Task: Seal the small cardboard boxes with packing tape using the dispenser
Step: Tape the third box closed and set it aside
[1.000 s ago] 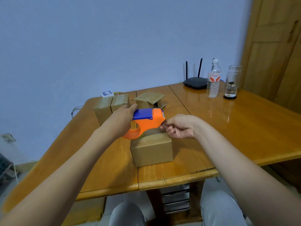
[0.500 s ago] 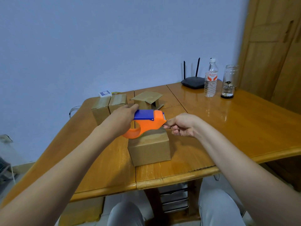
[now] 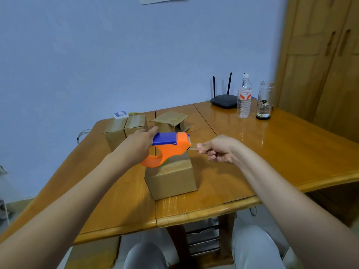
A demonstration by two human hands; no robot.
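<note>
Left hand (image 3: 138, 146) gripping dispenser (image 3: 171, 147) above box (image 3: 171, 176), right hand (image 3: 217, 150) pinching tape end (image 3: 194, 146) to draw slack for sealing.

Both forearms are bare from the elbow down to each hand, the left hand (image 3: 138, 145) and the right hand (image 3: 220, 149), with no sleeve, watch, ring or glove showing. Below the table (image 3: 291, 144) edge, the person's knees are covered in light grey-white trousers (image 3: 254, 247) of plain cloth.
</note>
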